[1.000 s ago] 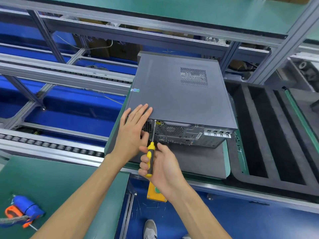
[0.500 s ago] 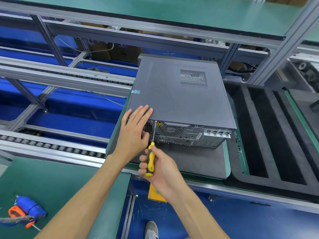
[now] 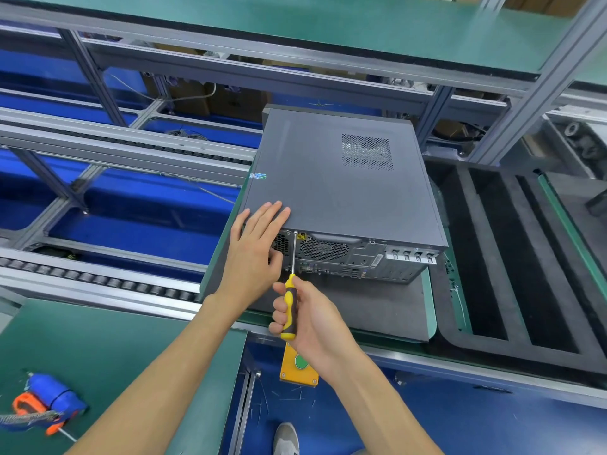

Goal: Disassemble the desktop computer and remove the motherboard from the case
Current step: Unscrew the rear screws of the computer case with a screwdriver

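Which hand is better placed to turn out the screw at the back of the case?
The right hand: it grips the screwdriver, whose tip is at the rear top edge of the case. The left hand lies flat, steadying the case.

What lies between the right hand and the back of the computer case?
In the head view, the screwdriver's bare metal shaft spans that gap, from the right hand up to the case, beside the left hand.

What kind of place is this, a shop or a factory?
Probably a factory workbench or repair line. Roller conveyors run between metal frames, green mats cover the benches, and a desktop computer is being unscrewed with a screwdriver.
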Tool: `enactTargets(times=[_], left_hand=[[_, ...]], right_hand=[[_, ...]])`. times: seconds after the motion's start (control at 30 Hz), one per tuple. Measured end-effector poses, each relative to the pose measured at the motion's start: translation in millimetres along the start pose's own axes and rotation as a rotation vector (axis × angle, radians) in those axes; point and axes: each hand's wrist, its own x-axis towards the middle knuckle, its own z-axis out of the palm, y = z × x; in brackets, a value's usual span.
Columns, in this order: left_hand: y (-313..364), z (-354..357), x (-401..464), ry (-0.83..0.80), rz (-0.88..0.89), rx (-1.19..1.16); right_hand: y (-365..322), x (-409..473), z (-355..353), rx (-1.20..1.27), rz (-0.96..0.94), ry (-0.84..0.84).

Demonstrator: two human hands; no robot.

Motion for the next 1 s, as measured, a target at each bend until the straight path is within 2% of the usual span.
enactTargets(times=[0.4,0.63,1.0], left_hand=[[3,-6,1,-0.002,-0.002,-0.003],[9,-5,7,0.151,0.183,-0.049],[11,-2,17,0.203,0.178,-0.046]], right_hand=[[-14,-2,-1,0.078,0.04,0.003],[-17,-8,3,0.08,0.066,-0.061],[-15,-10,-2,0.058,0.078,-0.077]])
